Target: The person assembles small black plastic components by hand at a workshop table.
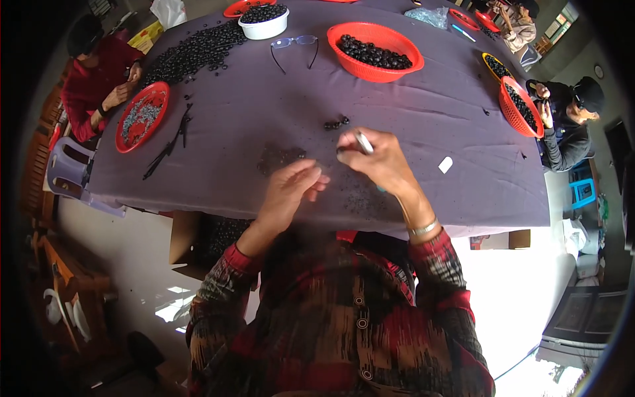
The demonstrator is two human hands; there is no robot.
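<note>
My right hand point(378, 161) is closed round a slim tool with a white handle point(364, 142); its working end is hidden. A small dark thing shows at that hand's fingertips, too blurred to name. My left hand point(286, 195) is to its left, fingers curled in and the thumb against them; anything in it is hidden. Just beyond my right hand lie several small round black pieces point(336, 124). Dark crumbs point(281, 157) lie beyond my left hand, and fine bits point(367, 200) are scattered on the cloth below my right hand.
The grey-purple tablecloth point(245, 119) carries a red basket point(340, 59) of black pieces, glasses point(294, 42), a white tub point(264, 28), a loose black heap point(198, 51), a red tray point(159, 109), black strips point(175, 142) and a white tag point(445, 165). Other people sit left, right and far right.
</note>
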